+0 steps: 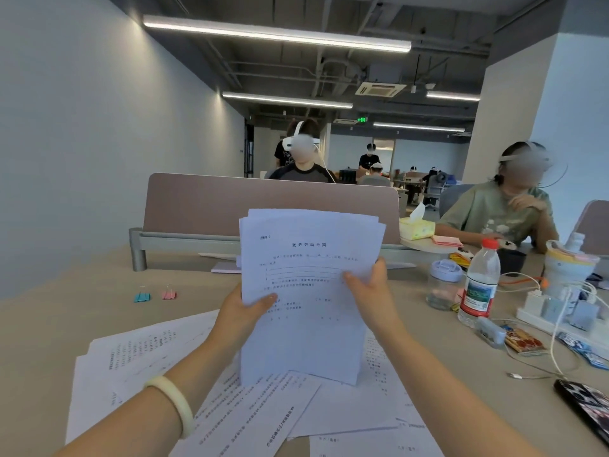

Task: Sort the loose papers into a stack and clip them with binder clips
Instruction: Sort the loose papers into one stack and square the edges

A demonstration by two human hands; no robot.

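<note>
Quick count, nothing else. Binder clips: two, one blue clip and one pink clip. Hands: two, left hand and right hand. One stack is held up; at least three sheet edges show at its top, the rest too tight to count. Loose sheets on the desk: at least five, and they overlap too much for a firm number. One each of bottle, jar, tissue box, phone, power strip and bracelet. Headset wearers up close: two, one opposite and one at right. There are more far back, too small to count. Ceiling light strips: four.
</note>
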